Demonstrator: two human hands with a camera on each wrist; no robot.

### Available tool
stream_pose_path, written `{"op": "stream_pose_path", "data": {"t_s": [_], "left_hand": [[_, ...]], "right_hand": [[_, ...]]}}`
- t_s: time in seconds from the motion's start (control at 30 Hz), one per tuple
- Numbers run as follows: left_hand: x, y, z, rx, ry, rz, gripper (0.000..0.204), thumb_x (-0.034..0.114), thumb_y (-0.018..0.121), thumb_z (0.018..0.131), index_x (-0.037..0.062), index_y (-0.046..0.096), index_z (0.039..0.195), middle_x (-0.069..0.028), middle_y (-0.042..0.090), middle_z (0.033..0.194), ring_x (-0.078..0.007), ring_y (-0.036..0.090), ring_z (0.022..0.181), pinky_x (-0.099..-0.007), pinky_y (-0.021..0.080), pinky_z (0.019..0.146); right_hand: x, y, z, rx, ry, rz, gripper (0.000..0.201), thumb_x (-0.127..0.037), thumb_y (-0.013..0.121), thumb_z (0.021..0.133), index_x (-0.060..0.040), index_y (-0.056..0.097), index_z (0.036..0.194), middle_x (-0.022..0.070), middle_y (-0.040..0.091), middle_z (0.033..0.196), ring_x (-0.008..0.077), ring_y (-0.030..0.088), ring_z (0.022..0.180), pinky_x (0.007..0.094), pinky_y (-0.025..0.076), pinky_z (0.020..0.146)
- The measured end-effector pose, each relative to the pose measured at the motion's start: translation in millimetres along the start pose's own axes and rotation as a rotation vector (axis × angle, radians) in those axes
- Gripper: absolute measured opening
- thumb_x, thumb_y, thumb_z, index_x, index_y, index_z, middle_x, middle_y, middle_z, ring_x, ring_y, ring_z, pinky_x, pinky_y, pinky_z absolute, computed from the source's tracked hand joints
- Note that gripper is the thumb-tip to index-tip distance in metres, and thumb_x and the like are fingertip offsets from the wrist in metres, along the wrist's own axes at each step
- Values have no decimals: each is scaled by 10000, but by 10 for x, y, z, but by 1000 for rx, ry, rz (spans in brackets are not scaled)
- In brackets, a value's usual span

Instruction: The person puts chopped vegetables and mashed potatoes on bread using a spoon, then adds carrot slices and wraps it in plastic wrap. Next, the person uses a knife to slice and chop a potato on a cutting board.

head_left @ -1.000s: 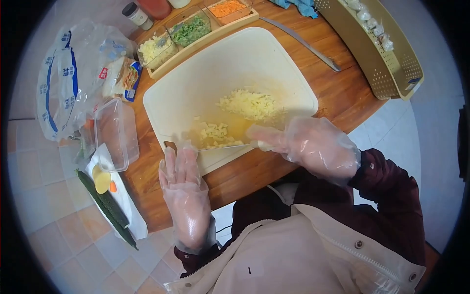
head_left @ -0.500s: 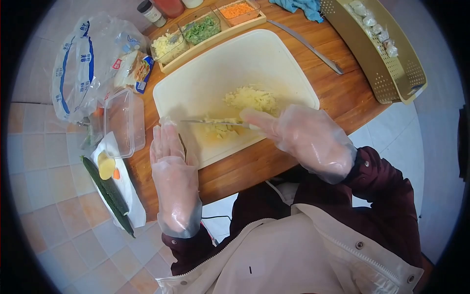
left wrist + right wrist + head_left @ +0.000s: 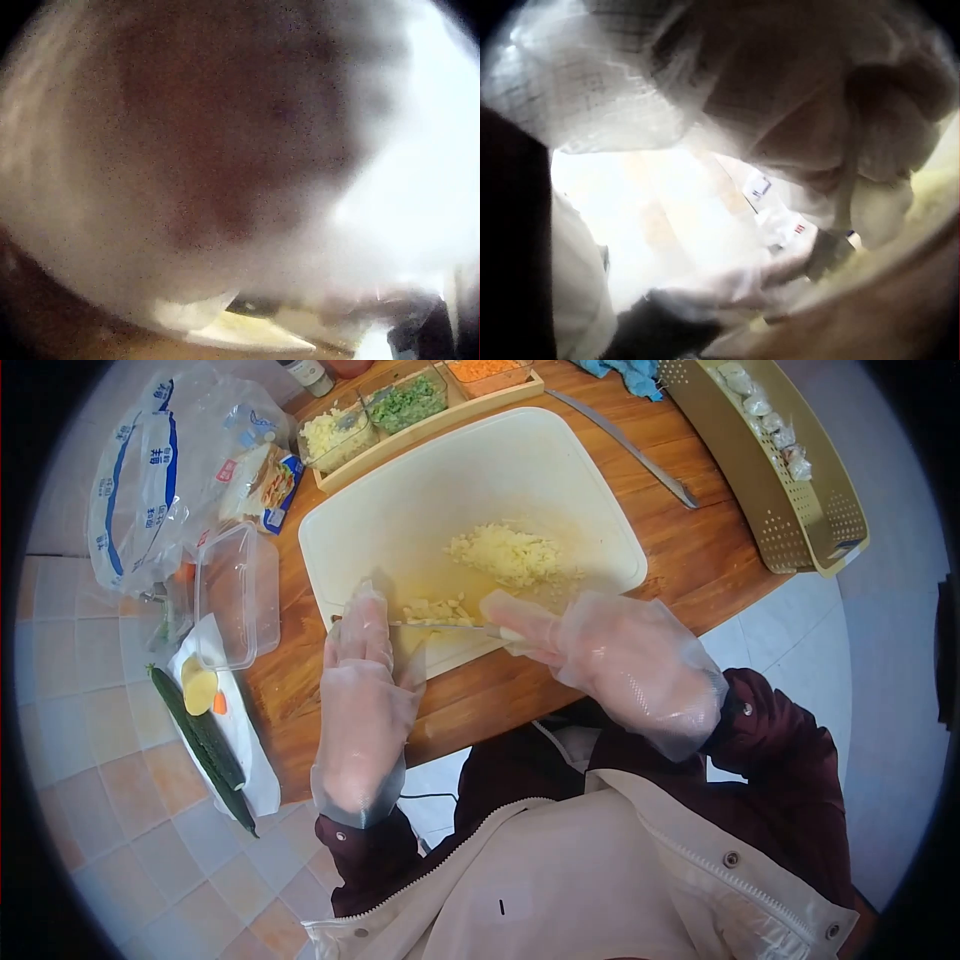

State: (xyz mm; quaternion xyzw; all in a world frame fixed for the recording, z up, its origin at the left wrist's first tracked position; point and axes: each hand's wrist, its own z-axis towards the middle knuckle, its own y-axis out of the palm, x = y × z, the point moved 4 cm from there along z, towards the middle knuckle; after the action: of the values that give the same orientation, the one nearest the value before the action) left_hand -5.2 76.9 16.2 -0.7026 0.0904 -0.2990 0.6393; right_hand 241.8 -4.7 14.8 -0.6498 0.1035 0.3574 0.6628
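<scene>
My right hand [image 3: 640, 670], in a clear plastic glove, grips a kitchen knife [image 3: 440, 625] by its handle, the index finger stretched along toward the blade. The blade lies across a small heap of pale yellow chopped bits [image 3: 432, 608] on the white cutting board [image 3: 370, 510]. My gloved left hand [image 3: 362, 700] has its fingers straight, right at the knife's tip and over the board's front left part. A larger heap of finely chopped bits [image 3: 508, 555] sits behind the blade. In the right wrist view the gloved fingers [image 3: 810, 127] curl around the handle; the left wrist view is mostly blurred glove.
A wooden tray [image 3: 430, 422] behind the board bears glass boxes of chopped food. Another knife [image 3: 630, 450] lies to the right, near a tan basket [image 3: 790, 520]. On the left are a clear plastic box [image 3: 237, 600], a plastic bag [image 3: 150, 480], and cucumbers [image 3: 205, 750].
The blade moved away from the board's front edge, then slightly back toward me. My left hand shifted left, then came back to the knife's tip; the right hand keeps its grip.
</scene>
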Motion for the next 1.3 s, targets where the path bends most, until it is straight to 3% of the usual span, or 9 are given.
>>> {"op": "stream_pose_path", "data": {"t_s": [0.07,0.17,0.37,0.5,0.7,0.8,0.87,1.03,1.3], "left_hand": [[-27,39,-47,13,34,72,824,53,752,862,-75,367,1579,-292,515,1526,-454,475,1422,-475,395,1194],[-42,65,-70,11,39,103,888,89,787,828,-78,355,1585,-280,472,1573,-451,442,1455,-520,341,1220],[-75,18,-51,-43,-13,-49,962,138,841,782,-96,357,1580,-277,436,1608,-445,440,1464,-556,289,1244],[-30,-7,-38,-21,17,77,983,131,850,768,-109,345,1577,-286,452,1591,-446,452,1455,-549,301,1239],[21,-25,50,-63,-74,-161,1047,297,932,737,-121,394,1531,-321,489,1536,-469,486,1404,-539,350,1206],[30,-40,55,-22,3,-158,1104,391,958,702,-130,412,1507,-329,519,1489,-486,506,1361,-535,370,1188],[38,-28,25,14,45,-91,1113,396,961,692,-135,412,1503,-325,526,1480,-489,507,1353,-531,376,1182],[91,-62,20,22,98,-18,1130,393,969,674,-145,413,1497,-318,518,1499,-491,499,1360,-519,383,1180],[-56,34,-125,55,33,-43,1246,318,991,620,-92,335,1596,-292,451,1585,-429,466,1427,-474,388,1201]], "right_hand": [[20,27,-39,176,-139,135,483,-175,584,1001,-162,554,1483,57,646,839,282,684,803,417,573,664],[-58,15,35,-153,212,9,537,-175,598,994,-165,545,1528,38,637,819,253,677,774,398,581,646],[-199,-225,165,71,-55,66,520,-147,595,986,-131,562,1504,74,636,808,268,669,761,406,577,663],[77,-48,135,32,-70,88,472,-136,620,979,-114,615,1450,90,646,816,264,677,760,409,571,658],[-409,-222,127,-13,84,-2,514,-174,583,1012,-162,544,1525,73,659,843,267,689,787,397,569,665],[-412,-170,160,-350,301,-263,527,-174,601,1002,-182,559,1527,53,648,846,254,684,774,386,576,666],[-160,10,8,-155,222,43,523,-169,616,997,-189,582,1518,53,648,845,233,669,742,364,582,658],[-49,31,-4,-154,263,157,552,-154,633,982,-145,573,1531,82,676,894,212,651,744,343,581,659],[-140,105,45,-84,44,-151,595,-156,660,960,-119,554,1544,55,625,785,231,642,697,356,529,533]]}}
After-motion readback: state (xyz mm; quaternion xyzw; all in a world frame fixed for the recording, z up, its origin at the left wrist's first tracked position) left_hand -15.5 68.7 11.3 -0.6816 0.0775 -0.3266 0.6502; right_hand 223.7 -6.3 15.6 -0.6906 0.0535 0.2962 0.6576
